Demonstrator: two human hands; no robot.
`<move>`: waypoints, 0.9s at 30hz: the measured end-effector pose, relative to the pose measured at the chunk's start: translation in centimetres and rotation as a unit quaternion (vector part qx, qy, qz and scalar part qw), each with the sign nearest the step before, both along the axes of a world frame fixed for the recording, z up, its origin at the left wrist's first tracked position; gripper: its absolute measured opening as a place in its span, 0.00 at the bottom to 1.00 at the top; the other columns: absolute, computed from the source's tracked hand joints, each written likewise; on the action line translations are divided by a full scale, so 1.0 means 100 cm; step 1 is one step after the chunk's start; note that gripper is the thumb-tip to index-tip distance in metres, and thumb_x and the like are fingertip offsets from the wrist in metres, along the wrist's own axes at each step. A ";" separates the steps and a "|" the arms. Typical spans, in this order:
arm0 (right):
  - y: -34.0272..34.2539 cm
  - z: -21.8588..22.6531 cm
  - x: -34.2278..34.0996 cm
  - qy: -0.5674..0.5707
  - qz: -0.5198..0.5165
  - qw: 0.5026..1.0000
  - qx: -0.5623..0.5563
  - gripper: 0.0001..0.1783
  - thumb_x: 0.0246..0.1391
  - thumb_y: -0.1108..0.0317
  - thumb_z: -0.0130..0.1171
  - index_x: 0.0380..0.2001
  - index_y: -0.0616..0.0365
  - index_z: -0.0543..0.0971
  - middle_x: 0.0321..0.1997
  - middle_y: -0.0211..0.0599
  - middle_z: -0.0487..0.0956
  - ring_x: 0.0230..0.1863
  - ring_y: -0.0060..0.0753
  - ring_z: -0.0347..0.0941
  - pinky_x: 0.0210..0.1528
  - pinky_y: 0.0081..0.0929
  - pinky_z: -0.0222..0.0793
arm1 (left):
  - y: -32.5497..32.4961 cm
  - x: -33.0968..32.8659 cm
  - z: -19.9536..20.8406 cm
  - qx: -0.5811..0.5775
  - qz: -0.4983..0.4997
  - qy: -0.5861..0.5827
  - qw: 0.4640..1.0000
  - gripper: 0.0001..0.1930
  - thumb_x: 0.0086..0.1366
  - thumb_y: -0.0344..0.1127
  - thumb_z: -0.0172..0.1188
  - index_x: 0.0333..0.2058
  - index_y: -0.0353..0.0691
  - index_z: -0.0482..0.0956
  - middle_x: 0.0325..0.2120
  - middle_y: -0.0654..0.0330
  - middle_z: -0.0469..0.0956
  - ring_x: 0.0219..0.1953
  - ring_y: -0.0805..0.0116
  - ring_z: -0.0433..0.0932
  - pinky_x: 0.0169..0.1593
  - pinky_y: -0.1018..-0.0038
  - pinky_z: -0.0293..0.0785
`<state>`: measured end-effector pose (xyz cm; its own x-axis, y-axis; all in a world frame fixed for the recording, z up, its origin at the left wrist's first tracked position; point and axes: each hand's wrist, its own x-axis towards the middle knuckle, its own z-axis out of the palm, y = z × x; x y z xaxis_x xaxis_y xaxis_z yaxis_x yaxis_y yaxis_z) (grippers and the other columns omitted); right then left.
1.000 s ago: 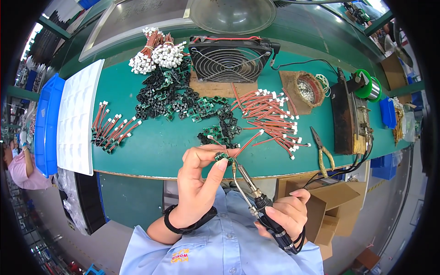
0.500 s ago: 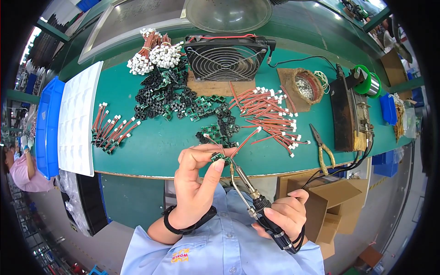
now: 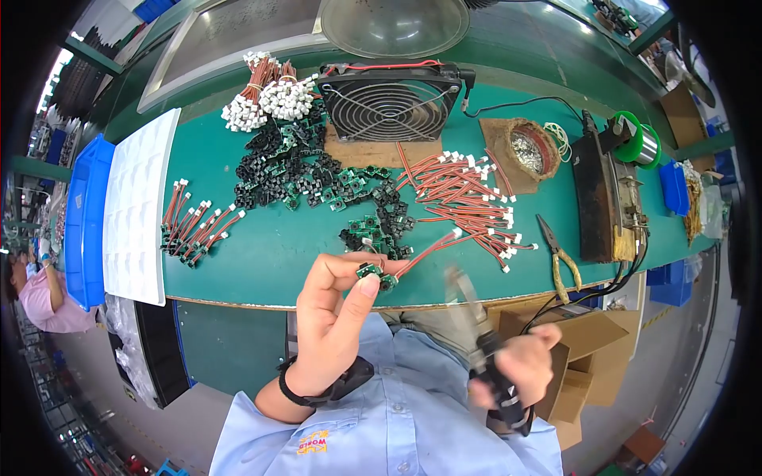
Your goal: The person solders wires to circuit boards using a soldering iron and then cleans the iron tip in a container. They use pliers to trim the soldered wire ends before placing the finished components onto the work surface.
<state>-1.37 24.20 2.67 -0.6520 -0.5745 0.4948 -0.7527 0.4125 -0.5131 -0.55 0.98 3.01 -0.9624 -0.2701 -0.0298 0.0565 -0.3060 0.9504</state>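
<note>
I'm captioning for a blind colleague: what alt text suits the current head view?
The left hand holds green circuit boards with red wires; the right hand grips a blurred soldering iron, apart from them. A green bench bears heaped parts, wire leads and a fan.

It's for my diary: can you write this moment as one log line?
left hand: holding green circuit boards | right hand: gripping soldering iron, blurred, tip clear of boards | pliers: on green bench
</note>
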 end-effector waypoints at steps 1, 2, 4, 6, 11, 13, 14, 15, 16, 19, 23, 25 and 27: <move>0.004 -0.007 -0.005 0.014 -0.058 0.997 -0.057 0.26 0.40 0.59 0.66 0.44 0.53 0.72 0.28 0.35 0.73 0.30 0.25 0.68 0.39 0.35 0.59 | 0.000 0.000 0.004 0.000 -0.003 0.001 1.000 0.03 0.63 0.26 0.49 0.34 0.36 0.65 0.40 0.51 0.75 0.46 0.66 0.74 0.51 0.71 0.65; 0.006 -0.014 -0.011 0.027 -0.113 0.987 -0.114 0.26 0.42 0.62 0.65 0.47 0.55 0.70 0.33 0.39 0.73 0.34 0.26 0.68 0.39 0.34 0.60 | -0.002 0.001 0.007 0.023 -0.014 -0.014 1.000 0.03 0.63 0.28 0.49 0.34 0.36 0.65 0.38 0.50 0.76 0.44 0.64 0.74 0.52 0.69 0.64; 0.002 -0.027 -0.032 0.015 -0.227 0.967 -0.113 0.28 0.47 0.71 0.61 0.52 0.56 0.66 0.40 0.41 0.70 0.41 0.29 0.68 0.41 0.32 0.64 | -0.004 0.003 0.012 0.071 -0.036 -0.044 0.996 0.05 0.64 0.33 0.48 0.33 0.38 0.64 0.36 0.47 0.76 0.42 0.61 0.74 0.52 0.64 0.63; -0.001 -0.042 -0.061 0.032 -0.292 0.950 -0.107 0.27 0.47 0.78 0.58 0.53 0.57 0.67 0.41 0.39 0.70 0.42 0.32 0.69 0.46 0.29 0.65 | -0.005 0.005 0.017 0.081 -0.044 -0.049 0.995 0.05 0.63 0.33 0.48 0.32 0.38 0.64 0.35 0.47 0.77 0.41 0.61 0.74 0.52 0.64 0.62; -0.001 -0.046 -0.093 0.016 -0.359 0.931 0.058 0.25 0.48 0.79 0.58 0.52 0.58 0.69 0.43 0.37 0.71 0.44 0.29 0.69 0.49 0.25 0.64 | -0.005 0.010 0.023 0.115 -0.081 -0.046 0.989 0.06 0.61 0.35 0.49 0.31 0.40 0.63 0.30 0.46 0.78 0.40 0.61 0.72 0.51 0.64 0.62; -0.004 -0.046 -0.091 -0.006 -0.371 0.928 0.007 0.25 0.48 0.79 0.58 0.52 0.58 0.70 0.42 0.37 0.72 0.43 0.27 0.70 0.48 0.24 0.65 | -0.006 0.010 0.023 0.120 -0.087 -0.041 0.988 0.06 0.61 0.35 0.49 0.30 0.40 0.63 0.29 0.46 0.78 0.40 0.60 0.71 0.50 0.64 0.62; -0.005 -0.046 -0.090 -0.007 -0.372 0.928 0.008 0.25 0.48 0.79 0.58 0.52 0.58 0.70 0.42 0.37 0.72 0.43 0.27 0.70 0.48 0.24 0.65 | -0.006 0.010 0.024 0.118 -0.092 -0.043 0.988 0.06 0.61 0.35 0.49 0.30 0.40 0.63 0.28 0.46 0.78 0.40 0.61 0.71 0.50 0.64 0.62; -0.005 -0.046 -0.087 0.000 -0.368 0.930 -0.007 0.25 0.48 0.78 0.58 0.52 0.58 0.70 0.41 0.37 0.72 0.43 0.26 0.70 0.47 0.23 0.65 | -0.006 0.010 0.025 0.116 -0.097 -0.046 0.987 0.07 0.60 0.35 0.49 0.30 0.41 0.62 0.27 0.46 0.78 0.39 0.61 0.70 0.50 0.64 0.61; -0.005 -0.046 -0.084 0.006 -0.365 0.931 -0.022 0.25 0.49 0.78 0.58 0.53 0.58 0.69 0.40 0.36 0.73 0.42 0.25 0.70 0.46 0.22 0.65 | -0.007 0.009 0.025 0.114 -0.103 -0.048 0.987 0.07 0.60 0.36 0.49 0.30 0.41 0.62 0.26 0.46 0.78 0.39 0.61 0.70 0.49 0.64 0.61; -0.005 -0.047 -0.074 -0.011 -0.367 0.928 -0.067 0.25 0.48 0.77 0.59 0.52 0.58 0.70 0.38 0.37 0.73 0.41 0.27 0.69 0.46 0.23 0.64 | -0.007 0.008 0.024 0.107 -0.105 -0.051 0.987 0.07 0.60 0.36 0.49 0.30 0.41 0.62 0.26 0.46 0.78 0.39 0.61 0.70 0.50 0.63 0.60; -0.003 -0.044 -0.065 -0.054 -0.367 0.920 -0.128 0.25 0.45 0.77 0.62 0.50 0.58 0.71 0.37 0.39 0.73 0.39 0.33 0.68 0.47 0.27 0.61 | -0.007 0.007 0.024 0.121 -0.114 -0.055 0.985 0.07 0.60 0.36 0.49 0.30 0.42 0.62 0.25 0.47 0.79 0.39 0.61 0.70 0.51 0.62 0.58; -0.003 -0.041 -0.062 -0.047 -0.355 0.925 -0.124 0.25 0.45 0.78 0.61 0.50 0.59 0.70 0.38 0.40 0.72 0.40 0.33 0.68 0.47 0.26 0.62 | -0.008 0.007 0.025 0.130 -0.118 -0.057 0.983 0.07 0.59 0.37 0.49 0.30 0.42 0.62 0.25 0.47 0.79 0.39 0.61 0.70 0.52 0.62 0.57; -0.003 -0.038 -0.058 -0.058 -0.353 0.924 -0.131 0.26 0.45 0.78 0.61 0.50 0.59 0.70 0.38 0.41 0.72 0.40 0.32 0.68 0.47 0.26 0.62 | -0.008 0.008 0.026 0.111 -0.118 -0.058 0.985 0.07 0.59 0.37 0.49 0.30 0.42 0.62 0.25 0.47 0.79 0.38 0.61 0.71 0.52 0.62 0.56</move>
